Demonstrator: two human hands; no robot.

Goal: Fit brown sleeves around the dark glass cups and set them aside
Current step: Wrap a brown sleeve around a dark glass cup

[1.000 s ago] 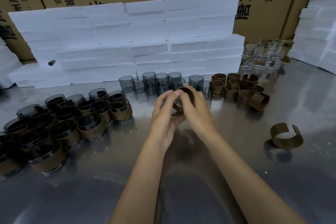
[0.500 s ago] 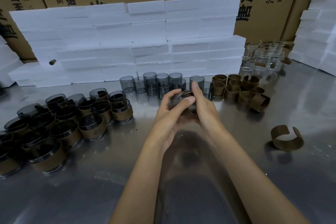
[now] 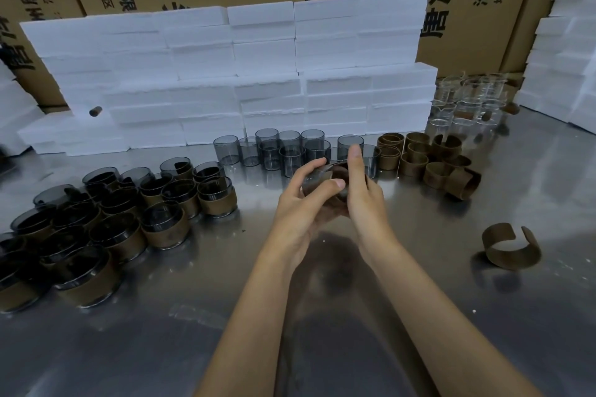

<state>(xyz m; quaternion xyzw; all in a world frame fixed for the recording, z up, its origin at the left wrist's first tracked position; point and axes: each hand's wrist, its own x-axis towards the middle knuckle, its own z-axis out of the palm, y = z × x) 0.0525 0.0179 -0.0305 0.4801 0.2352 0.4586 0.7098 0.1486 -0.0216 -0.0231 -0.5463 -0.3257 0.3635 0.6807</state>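
Dark glass cup (image 3: 325, 185) with brown sleeve (image 3: 339, 171) held between both hands above counter (image 3: 419, 284). Left hand (image 3: 303, 209) curled around cup, thumb pressed on wall. Right hand (image 3: 362, 193) pressed flat against sleeve. Sleeve best seated squarely, seam closed, rim kept clear. Finished cups (image 3: 216, 195) grouped left of left hand.

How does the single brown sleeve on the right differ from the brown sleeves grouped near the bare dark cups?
The lone sleeve lies apart on the steel table, near the person; the grouped sleeves crowd together farther back, touching one another. The lone sleeve gapes widely open at its split; most grouped sleeves curl into nearly closed rings. Both are brown, empty, and not yet on a cup.
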